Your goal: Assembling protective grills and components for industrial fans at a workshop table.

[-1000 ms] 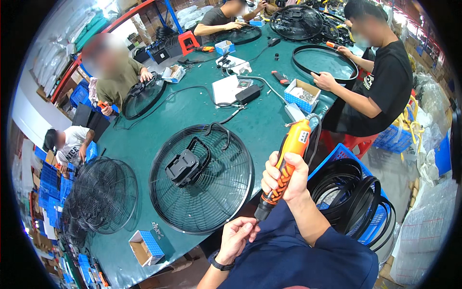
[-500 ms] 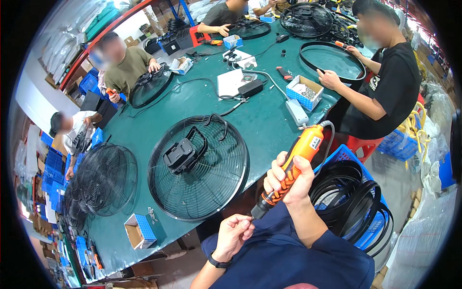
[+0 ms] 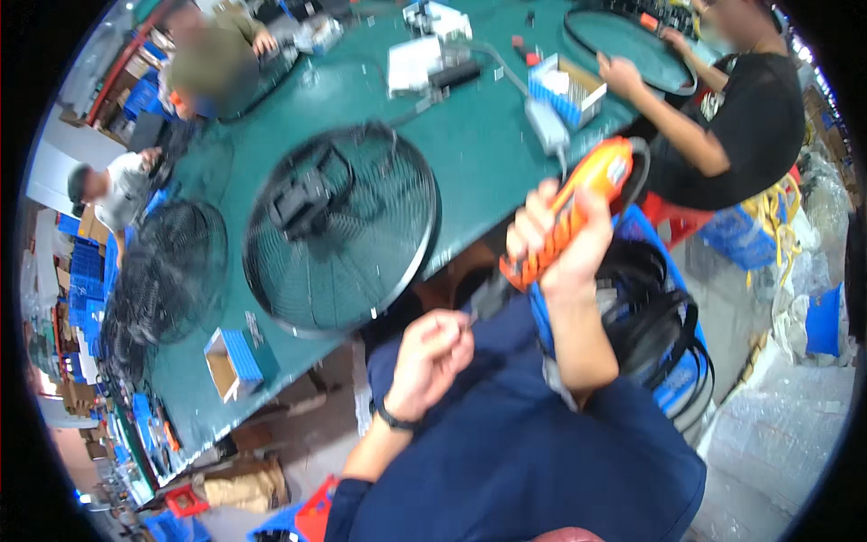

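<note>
My right hand point(image 3: 567, 237) is wrapped round an orange and black electric screwdriver point(image 3: 607, 172), tilted with its dark tip down to the left. Just beside that tip, the fingers of my left hand point(image 3: 432, 354) are pinched together; whatever they hold is too small and blurred to name. A black round fan guard point(image 3: 339, 262) lies on the green table in front of me, with a black motor bracket point(image 3: 302, 203) on it. To its left is a small open blue and white box point(image 3: 233, 363), with small loose screws point(image 3: 255, 330) beside it.
More black fan guards point(image 3: 172, 271) are stacked at the left of the green table point(image 3: 488, 194). A blue crate of black rings point(image 3: 646, 298) stands at my right. Co-workers sit across and to the right, one holding a black ring point(image 3: 573, 41). A screw box point(image 3: 564, 90) and grey adapter point(image 3: 546, 126) lie ahead.
The view has tipped downward, so the table and fan guard sit higher in the picture. My right hand keeps its grip on the screwdriver, and my left hand stays by its tip.
</note>
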Demonstrator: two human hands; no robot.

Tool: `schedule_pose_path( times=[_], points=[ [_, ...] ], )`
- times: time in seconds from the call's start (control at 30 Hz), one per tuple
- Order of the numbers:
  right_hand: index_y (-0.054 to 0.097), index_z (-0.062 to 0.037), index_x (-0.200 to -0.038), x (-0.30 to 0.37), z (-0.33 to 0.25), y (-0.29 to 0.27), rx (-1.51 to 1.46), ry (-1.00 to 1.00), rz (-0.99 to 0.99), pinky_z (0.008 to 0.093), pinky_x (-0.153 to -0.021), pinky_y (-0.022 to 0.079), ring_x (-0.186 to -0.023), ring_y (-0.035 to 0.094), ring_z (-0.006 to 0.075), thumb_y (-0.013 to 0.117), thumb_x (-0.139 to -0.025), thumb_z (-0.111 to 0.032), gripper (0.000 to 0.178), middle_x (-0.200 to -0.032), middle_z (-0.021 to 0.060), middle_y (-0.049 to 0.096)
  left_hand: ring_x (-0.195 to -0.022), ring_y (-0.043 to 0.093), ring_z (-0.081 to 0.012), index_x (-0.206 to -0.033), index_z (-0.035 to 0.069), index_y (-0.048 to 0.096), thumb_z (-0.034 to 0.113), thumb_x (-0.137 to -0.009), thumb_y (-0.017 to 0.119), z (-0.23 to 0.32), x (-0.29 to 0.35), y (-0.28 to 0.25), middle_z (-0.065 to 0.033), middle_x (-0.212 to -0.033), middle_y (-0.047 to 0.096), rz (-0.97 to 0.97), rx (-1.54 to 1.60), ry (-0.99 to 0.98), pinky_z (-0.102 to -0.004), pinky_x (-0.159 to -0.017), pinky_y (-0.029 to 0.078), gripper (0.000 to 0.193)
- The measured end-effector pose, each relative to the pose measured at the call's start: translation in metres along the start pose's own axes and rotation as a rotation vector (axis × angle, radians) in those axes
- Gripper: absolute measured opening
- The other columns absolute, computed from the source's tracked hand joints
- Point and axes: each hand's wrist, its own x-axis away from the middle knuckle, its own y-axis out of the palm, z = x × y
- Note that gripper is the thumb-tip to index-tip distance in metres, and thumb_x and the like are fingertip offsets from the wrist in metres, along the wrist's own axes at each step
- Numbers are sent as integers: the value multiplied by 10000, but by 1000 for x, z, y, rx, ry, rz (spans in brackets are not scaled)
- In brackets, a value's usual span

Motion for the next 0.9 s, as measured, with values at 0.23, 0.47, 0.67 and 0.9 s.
schedule_pose_path(
  times=[0.23,0.47,0.67,0.9],
  points=[
    [548,-83,-854,-20,-22,-1,-4,-36,-27,360,-528,399,-499,452,179,508,-845,-421,340,-629,28,474,-580,451,-105,-950,-12,597,137,-895,586,14,-19,5,-84,-757,587,-34,-167,12,-235,-502,347,159],
    [545,-67,-873,-32,-26,-23,-14,-88,5,322,-495,366,-493,424,147,510,-847,-421,357,-624,8,443,-503,399,-39,-932,-20,620,170,-907,580,66,-37,-7,-7,-666,549,75,-461,-14,-180,-440,285,196],
    [529,-101,-909,-86,-12,-77,-12,-167,68,389,-565,427,-532,484,193,527,-823,-410,321,-652,36,487,-445,283,-15,-906,-13,619,223,-926,539,167,-118,13,84,-542,382,124,-794,116,-197,-404,188,249],
    [514,-112,-939,-135,23,-120,121,-177,162,404,-558,444,-519,485,197,532,-815,-410,324,-651,41,477,-572,505,-108,-1016,-13,658,189,-902,525,285,-363,9,-25,-649,602,108,-1728,572,-275,-533,417,267]
  ],
)
